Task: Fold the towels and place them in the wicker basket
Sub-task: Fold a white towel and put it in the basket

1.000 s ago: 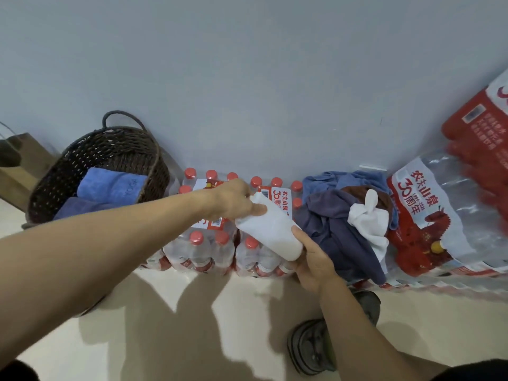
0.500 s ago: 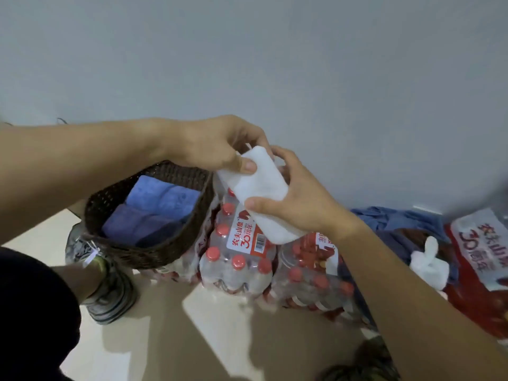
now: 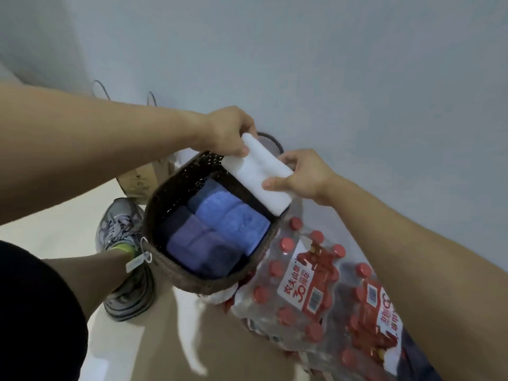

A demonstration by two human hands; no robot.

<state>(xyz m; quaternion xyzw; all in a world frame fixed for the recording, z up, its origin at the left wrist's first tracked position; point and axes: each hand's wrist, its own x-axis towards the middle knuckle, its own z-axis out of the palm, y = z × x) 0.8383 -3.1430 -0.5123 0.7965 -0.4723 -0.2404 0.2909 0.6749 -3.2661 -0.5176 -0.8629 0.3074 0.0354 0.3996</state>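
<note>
white towel (image 3: pixel 257 174): folded into a thick oblong, held in the air over the far right corner of the wicker basket, tilted, lower end near the basket's right rim
left hand (image 3: pixel 229 132): grips the towel's far upper end, thumb on top, fingers curled round behind it
right hand (image 3: pixel 303 174): holds the towel's right long edge, thumb laid across the top face, other fingers curled behind; cannot tell how far they wrap
wicker basket (image 3: pixel 176 274): dark brown weave, on the floor left of the bottle packs, right side touching the nearer pack; handle loop shows at the far end behind the towel
blue towel (image 3: pixel 233 218): folded, lying in the basket, right side
purple towel (image 3: pixel 192 240): folded, in the basket just left of the blue one, touching it; a darker towel seems to lie below both, too dim to be sure
tag (image 3: pixel 137 259): small white label hanging off the basket's near left rim
bottle packs (image 3: pixel 310 287): shrink-wrapped water bottles with red caps and red labels, right of the basket
shoe (image 3: pixel 123 259): grey sneaker on the floor, left of the basket, just beside it
cardboard box (image 3: pixel 140 178): far left, against the wall
wall (image 3: pixel 330 64): plain pale grey-blue, behind everything
</note>
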